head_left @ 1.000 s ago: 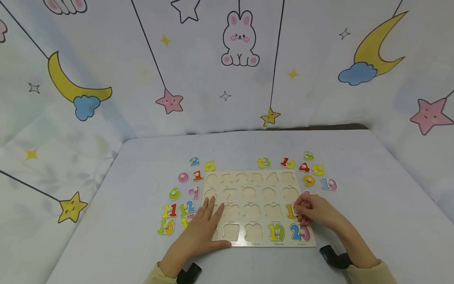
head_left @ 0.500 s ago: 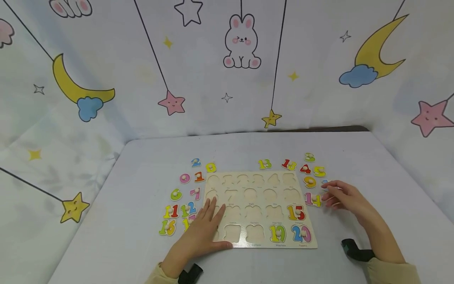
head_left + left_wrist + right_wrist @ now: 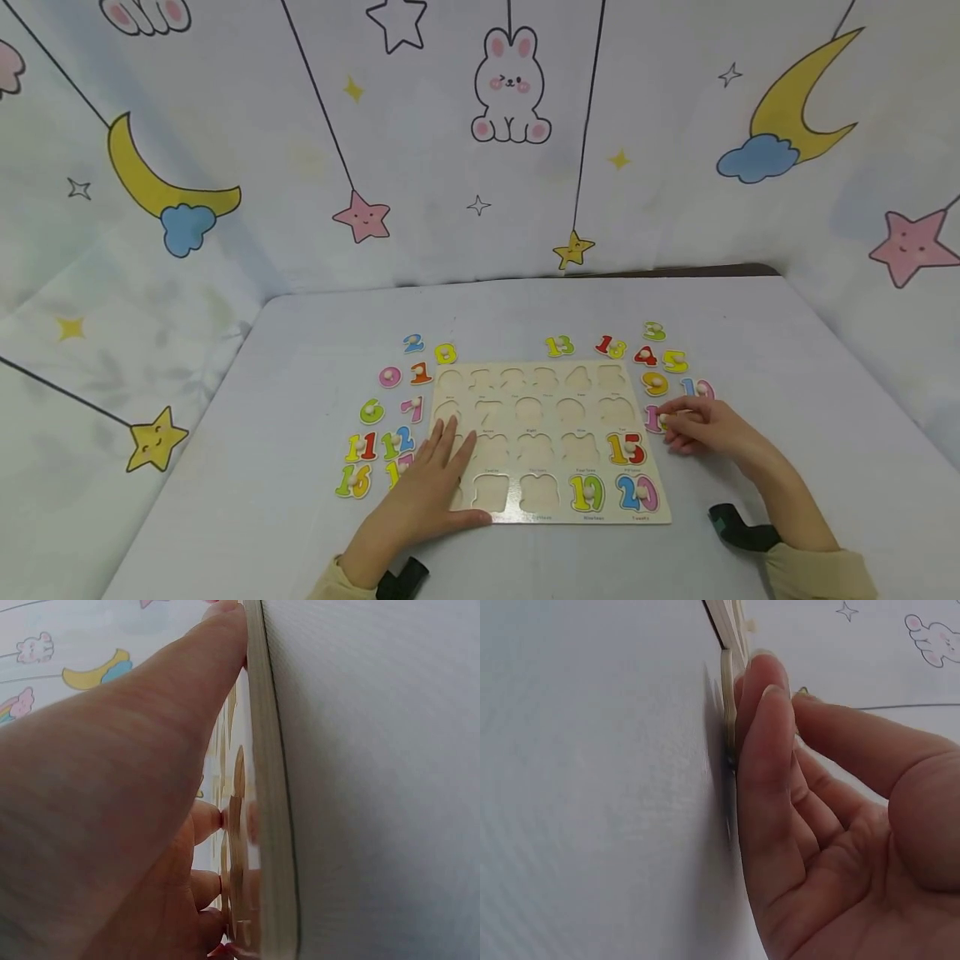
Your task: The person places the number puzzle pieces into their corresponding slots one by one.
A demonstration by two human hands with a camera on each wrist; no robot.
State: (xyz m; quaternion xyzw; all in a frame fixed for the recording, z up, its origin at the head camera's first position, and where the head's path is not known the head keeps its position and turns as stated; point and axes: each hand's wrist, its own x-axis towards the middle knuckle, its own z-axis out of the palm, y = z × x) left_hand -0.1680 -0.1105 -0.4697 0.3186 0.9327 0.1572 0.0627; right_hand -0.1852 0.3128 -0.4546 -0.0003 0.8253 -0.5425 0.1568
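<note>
Lower centre: the left hand (image 3: pixel 427 487) lies on the left side of the puzzle board (image 3: pixel 551 471), fingers spread, grasping nothing. Right of centre: the right hand (image 3: pixel 705 425) has its fingertips at a pink number piece (image 3: pixel 652 419), just beside the board's right edge (they cover part of it; whether the pinch is closed cannot be told). The step appears to be picking up this piece; the next move calls for a secure pinch, then a lift clear of the board.

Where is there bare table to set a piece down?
Bare tabletop: left of the 11 and 16; right of the 5 and the right hand; behind the board, between the 8 and 13. Crowded: the board's left and right sides, lined with loose numbers; the left hand covers its near left corner.
</note>
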